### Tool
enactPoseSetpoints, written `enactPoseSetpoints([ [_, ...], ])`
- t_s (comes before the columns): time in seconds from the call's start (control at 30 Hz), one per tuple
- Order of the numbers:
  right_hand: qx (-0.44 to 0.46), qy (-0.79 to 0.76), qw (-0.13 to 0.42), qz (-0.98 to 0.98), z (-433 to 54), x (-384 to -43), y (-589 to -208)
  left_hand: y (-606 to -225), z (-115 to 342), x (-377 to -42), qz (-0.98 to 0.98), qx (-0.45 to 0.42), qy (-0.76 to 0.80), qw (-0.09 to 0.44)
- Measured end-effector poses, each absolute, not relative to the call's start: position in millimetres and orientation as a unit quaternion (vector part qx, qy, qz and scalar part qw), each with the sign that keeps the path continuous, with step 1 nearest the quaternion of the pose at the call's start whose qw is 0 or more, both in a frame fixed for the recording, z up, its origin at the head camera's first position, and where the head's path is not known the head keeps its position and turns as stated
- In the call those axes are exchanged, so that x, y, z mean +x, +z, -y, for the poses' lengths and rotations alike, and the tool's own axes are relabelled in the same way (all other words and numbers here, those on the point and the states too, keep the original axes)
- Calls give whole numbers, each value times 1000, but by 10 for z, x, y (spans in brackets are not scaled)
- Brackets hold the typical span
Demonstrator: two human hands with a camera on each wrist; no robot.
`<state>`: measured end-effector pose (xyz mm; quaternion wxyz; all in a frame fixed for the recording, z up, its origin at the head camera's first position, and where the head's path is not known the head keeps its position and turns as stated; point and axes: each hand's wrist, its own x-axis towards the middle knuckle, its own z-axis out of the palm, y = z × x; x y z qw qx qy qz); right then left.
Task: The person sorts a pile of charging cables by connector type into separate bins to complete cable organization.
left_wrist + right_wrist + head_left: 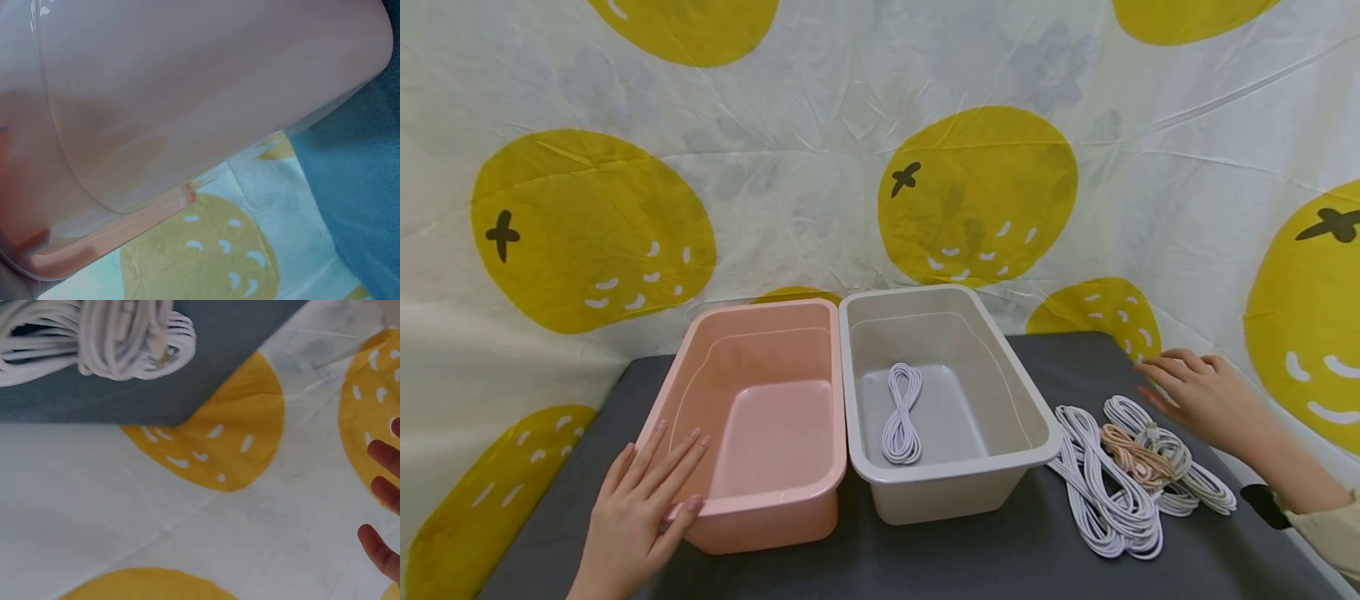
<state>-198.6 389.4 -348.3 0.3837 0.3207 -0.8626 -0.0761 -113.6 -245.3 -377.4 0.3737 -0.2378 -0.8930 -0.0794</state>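
Note:
A pink plastic basin (838,392) stands on the dark table, and my left hand (638,508) rests on its near left rim with fingers extended over the edge. Beside it is a grey-beige basin (951,492) with one bundled white cable (902,414) lying inside. To the right sits a pile of coiled white cables (1105,492) with a beige cable bundle (1138,457) among them. My right hand (1206,400) hovers past the pile's far right side, fingers loosely spread and holding nothing. Its fingertips (384,494) show at the right edge of the right wrist view.
The dark grey tabletop (925,567) extends under both basins, with its right edge near my right forearm. Behind it hangs a pale cloth (805,217) printed with large yellow fruit. The two basins stand side by side, their rims close together.

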Motion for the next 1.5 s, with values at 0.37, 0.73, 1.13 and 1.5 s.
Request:
enactPoseSetpoints([
  [0.37, 275, -83, 345, 894, -3812, -1779, -3918, -3780, 2458, -1131, 891, -238, -83, 376],
  [0.73, 181, -73, 274, 942, -3575, -1608, -4209, -3782, 2469, -1133, 893, -233, -84, 375],
  [1.13, 155, -65, 250, 953, -3379, -1553, -4377, -3787, 2467, -1136, 896, -231, -86, 370],
  [1.5, 129, -79, 232, 961, -3314, -1564, -4390, -3785, 2454, -1136, 891, -233, -89, 379],
])
